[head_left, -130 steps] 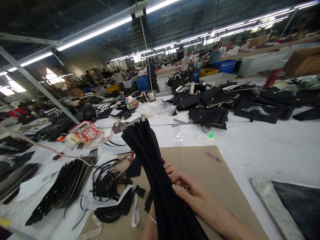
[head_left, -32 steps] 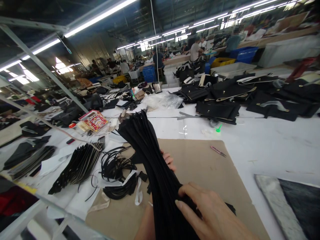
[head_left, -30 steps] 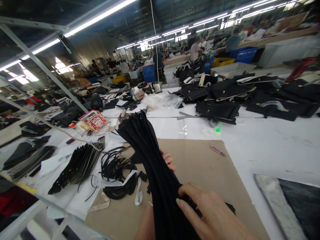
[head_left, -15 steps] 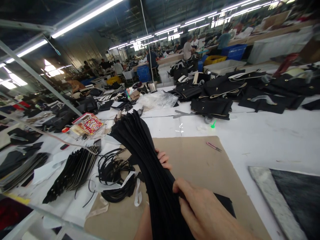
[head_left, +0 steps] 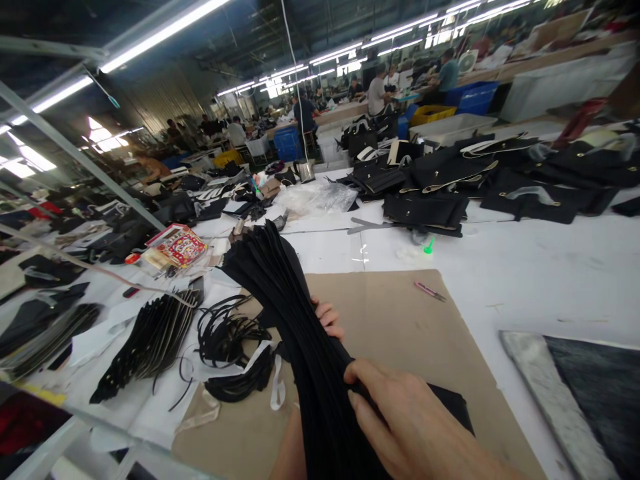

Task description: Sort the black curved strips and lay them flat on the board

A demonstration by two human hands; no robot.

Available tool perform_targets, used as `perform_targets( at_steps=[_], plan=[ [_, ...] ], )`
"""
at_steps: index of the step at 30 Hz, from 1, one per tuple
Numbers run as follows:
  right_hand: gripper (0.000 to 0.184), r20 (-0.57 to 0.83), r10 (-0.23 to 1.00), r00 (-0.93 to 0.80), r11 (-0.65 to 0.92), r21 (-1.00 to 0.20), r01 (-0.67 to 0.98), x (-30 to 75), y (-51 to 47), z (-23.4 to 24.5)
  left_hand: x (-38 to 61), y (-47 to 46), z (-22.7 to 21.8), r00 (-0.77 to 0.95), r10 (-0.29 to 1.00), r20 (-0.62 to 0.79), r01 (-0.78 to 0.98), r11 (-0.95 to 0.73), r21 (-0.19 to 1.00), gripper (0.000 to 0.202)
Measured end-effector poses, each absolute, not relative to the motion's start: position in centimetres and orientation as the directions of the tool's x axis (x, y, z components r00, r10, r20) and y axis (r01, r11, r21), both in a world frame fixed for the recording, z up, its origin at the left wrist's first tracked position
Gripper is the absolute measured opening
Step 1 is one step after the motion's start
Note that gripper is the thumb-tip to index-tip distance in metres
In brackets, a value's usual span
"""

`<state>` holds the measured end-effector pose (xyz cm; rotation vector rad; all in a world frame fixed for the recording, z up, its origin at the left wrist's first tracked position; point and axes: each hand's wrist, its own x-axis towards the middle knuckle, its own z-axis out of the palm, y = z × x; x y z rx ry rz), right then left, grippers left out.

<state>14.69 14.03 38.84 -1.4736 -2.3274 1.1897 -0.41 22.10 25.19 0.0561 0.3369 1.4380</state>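
A thick stack of long black fabric or leather pieces [head_left: 300, 333] stands tilted in front of me, its top end fanned out. My left hand [head_left: 329, 319] is wrapped round it from behind; only the fingertips show past its right edge. At the stack's right side, my right hand [head_left: 400, 407] pinches the edge of the pieces between thumb and fingers. The lower end runs out of view. Under my right hand, part of a flat black piece [head_left: 453, 405] lies on the brown board [head_left: 395, 320].
Pink thread snips [head_left: 429, 291] lie on the board. To the left are a coil of black strips [head_left: 230, 333] and a fanned black stack [head_left: 150, 340]. A grey-edged slab [head_left: 543, 380] lies right. Black bag parts [head_left: 425, 210] are piled behind. A metal frame bar [head_left: 90, 147] crosses the left.
The view has shifted very slightly. Both hands keep their hold on the black stack, and the right fingers have moved only a little along its edge.
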Motion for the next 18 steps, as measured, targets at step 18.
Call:
perform_targets(
  at_steps=[18],
  plan=[
    [0.024, -0.226, 0.843, -0.489, 0.218, -0.686, 0.694, 14.85, 14.2, 38.29, -0.57, 22.12, 25.25, 0.144, 0.974, -0.172, -0.963, 0.178, 0.201, 0.018]
  ],
)
